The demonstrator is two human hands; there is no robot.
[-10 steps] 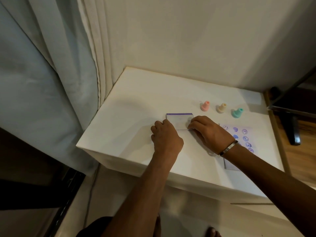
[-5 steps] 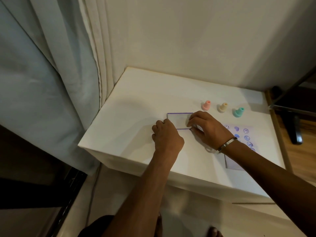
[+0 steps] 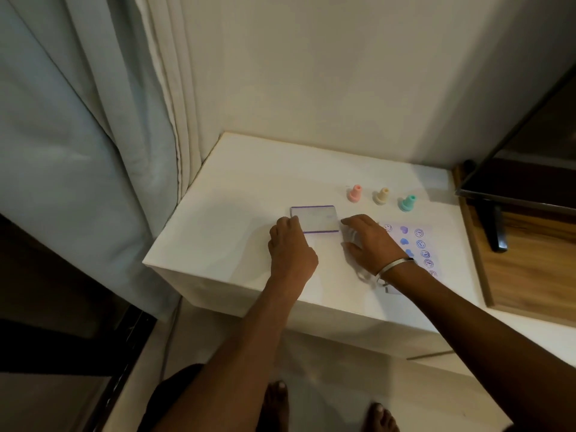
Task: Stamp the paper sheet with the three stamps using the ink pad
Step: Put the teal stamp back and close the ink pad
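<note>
I see the ink pad [image 3: 314, 218] between both hands: left grip [image 3: 288, 247] pinching its left edge, right grip [image 3: 369, 241] spread empty, nearer the stamps [image 3: 381, 196].

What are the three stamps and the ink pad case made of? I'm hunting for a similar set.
The pink stamp, cream stamp and teal stamp look like matte moulded plastic: smooth, evenly pastel. The ink pad case seems glossy, translucent plastic with purple edges; too blurred to be certain.
</note>
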